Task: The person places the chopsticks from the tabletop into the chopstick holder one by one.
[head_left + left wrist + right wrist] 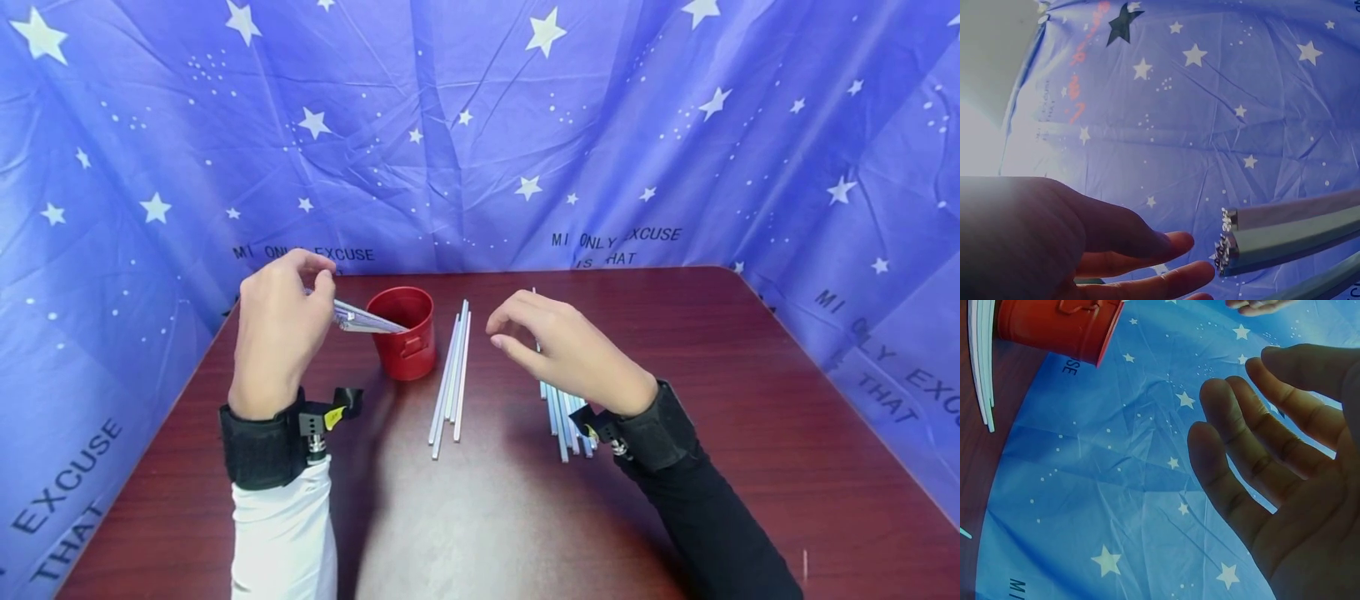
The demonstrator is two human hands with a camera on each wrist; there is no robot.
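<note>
Your left hand (276, 337) and right hand (566, 346) are loosely spread, empty; overhanging slender silvery sticks (366, 320) could tip the round red bucket (402, 362).

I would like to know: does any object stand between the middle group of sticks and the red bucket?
Nothing visible stands between the middle sticks and the red bucket. Other sticks lean out of its mouth toward the left hand, away from the middle sticks.
</note>
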